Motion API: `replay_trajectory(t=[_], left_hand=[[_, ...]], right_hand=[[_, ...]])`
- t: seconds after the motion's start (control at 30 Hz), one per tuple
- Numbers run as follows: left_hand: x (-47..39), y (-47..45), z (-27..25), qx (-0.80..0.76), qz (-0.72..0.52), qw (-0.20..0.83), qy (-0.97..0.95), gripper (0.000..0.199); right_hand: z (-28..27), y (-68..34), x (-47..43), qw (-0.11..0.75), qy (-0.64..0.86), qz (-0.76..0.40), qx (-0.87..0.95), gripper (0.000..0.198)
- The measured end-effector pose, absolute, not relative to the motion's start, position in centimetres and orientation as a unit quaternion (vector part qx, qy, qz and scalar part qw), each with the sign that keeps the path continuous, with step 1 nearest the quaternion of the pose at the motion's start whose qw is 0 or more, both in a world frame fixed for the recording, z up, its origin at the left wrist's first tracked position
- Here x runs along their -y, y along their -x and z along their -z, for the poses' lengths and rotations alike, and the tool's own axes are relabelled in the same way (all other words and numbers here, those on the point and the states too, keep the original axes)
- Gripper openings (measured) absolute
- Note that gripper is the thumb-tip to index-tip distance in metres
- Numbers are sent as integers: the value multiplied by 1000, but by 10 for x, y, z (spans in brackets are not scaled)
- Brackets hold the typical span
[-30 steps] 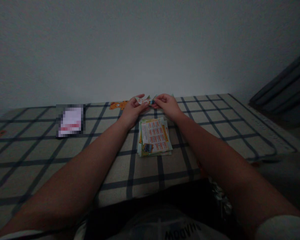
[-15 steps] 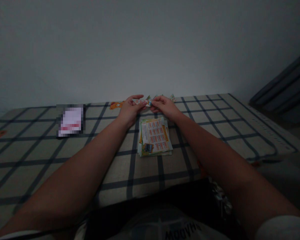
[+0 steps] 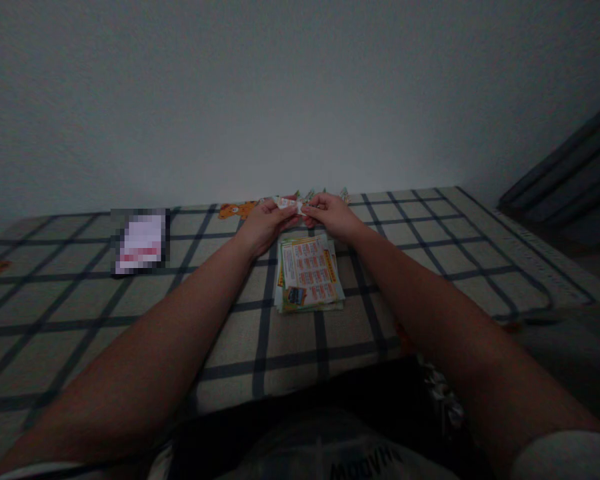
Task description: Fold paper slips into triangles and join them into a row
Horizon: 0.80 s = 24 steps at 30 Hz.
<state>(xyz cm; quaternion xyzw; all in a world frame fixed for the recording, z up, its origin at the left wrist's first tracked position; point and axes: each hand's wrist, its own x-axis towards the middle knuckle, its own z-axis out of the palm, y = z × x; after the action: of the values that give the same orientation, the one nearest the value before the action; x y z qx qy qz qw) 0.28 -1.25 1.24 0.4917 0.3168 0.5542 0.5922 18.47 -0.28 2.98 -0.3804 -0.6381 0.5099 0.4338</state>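
Between my two hands is a small folded piece of printed paper [image 3: 289, 203], white with red print. My left hand [image 3: 264, 221] grips its left part, the thumb lying along the near side. At the right end, my right hand [image 3: 330, 213] pinches the paper between thumb and fingers. Both hands are close together over the far part of the table. Nearer to me lies a loose stack of printed paper sheets [image 3: 310, 273], the top one white with red blocks of text. Small folded paper pieces [image 3: 345, 195] stand behind my right hand, partly hidden by it.
A checked cloth [image 3: 235, 333] covers the table, which meets a plain wall [image 3: 300, 100] at its far edge. To the left lies a blurred-out flat object [image 3: 143, 241] with a dark edge. An orange bear figure [image 3: 235, 211] shows beside my left hand.
The paper has turned slightly in my fingers, and its blue printed part no longer shows. My left fingers have curled in under it. The stack stays put.
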Motion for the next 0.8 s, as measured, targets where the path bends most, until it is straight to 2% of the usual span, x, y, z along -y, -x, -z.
replay_trajectory(t=[0.8], left_hand=[[10, -1, -13, -333, -566, 600, -456, 13]], right_hand=[[-30, -181, 5, 430, 354, -570, 604, 16]])
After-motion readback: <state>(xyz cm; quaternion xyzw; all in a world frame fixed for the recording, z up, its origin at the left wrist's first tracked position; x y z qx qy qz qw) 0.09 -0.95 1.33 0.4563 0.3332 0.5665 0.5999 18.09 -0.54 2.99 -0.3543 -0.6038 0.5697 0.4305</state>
